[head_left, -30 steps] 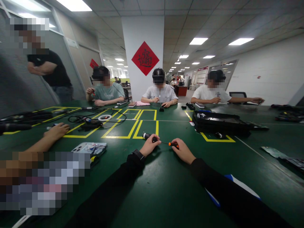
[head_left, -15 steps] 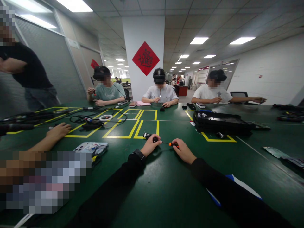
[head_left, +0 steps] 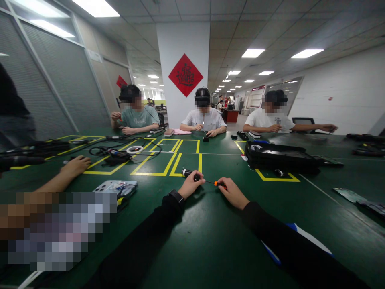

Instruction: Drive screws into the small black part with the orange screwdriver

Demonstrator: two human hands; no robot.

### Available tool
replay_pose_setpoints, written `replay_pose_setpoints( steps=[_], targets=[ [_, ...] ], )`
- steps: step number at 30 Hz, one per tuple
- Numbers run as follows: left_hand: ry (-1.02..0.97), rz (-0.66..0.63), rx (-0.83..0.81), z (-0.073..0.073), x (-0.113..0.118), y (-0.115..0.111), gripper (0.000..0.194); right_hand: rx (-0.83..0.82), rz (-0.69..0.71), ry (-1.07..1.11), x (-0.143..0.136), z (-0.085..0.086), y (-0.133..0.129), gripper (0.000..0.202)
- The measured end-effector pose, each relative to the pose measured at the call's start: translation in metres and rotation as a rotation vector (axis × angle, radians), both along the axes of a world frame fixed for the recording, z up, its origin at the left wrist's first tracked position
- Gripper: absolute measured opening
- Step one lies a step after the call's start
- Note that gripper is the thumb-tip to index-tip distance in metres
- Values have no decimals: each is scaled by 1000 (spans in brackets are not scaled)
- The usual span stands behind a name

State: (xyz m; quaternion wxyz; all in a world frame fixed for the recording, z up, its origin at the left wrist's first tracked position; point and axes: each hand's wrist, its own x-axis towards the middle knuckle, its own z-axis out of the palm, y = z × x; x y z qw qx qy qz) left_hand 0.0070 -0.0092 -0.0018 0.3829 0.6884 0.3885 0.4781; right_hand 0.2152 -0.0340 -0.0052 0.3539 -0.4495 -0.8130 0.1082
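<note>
Green matting covers the counter (head_left: 210, 241), marked with yellow tape outlines. Nearest, two black sleeves lead to the hands. The left hand (head_left: 190, 185) closes around a small black cylindrical device (head_left: 189, 173) lying on the counter; the right hand (head_left: 231, 192) pinches the orange-handled screwdriver (head_left: 217, 184), its thin shaft reaching towards the device. A co-worker's hand (head_left: 75, 165) rests flat to the left, near a phone (head_left: 116, 187). Beyond lies a black case (head_left: 279, 157), and three seated people face this way.

Both arms outstretched; left hand (head_left: 190, 185) and right hand (head_left: 231, 192) fingers curled, close together.
</note>
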Motion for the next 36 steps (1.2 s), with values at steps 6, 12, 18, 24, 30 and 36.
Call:
replay_pose_setpoints(
  steps=[6,12,18,24,30,36],
  targets=[
    [1,-12,16,-2,0,3,21,-8,-36,19,0,-2,0,20],
    [-3,2,6,-2,0,2,22,36,-18,-48,0,-2,2,24],
    [17,16,11,-1,0,0,21,43,-32,-80,1,-3,3,25],
    [15,13,9,1,1,-1,20,6,-15,-48,1,-3,4,22],
    [0,3,0,0,0,1,20,-29,-3,-4,-1,1,2,30],
    [-4,-12,15,-4,0,4,22,-15,-13,12,-1,-4,3,19]
  ],
)
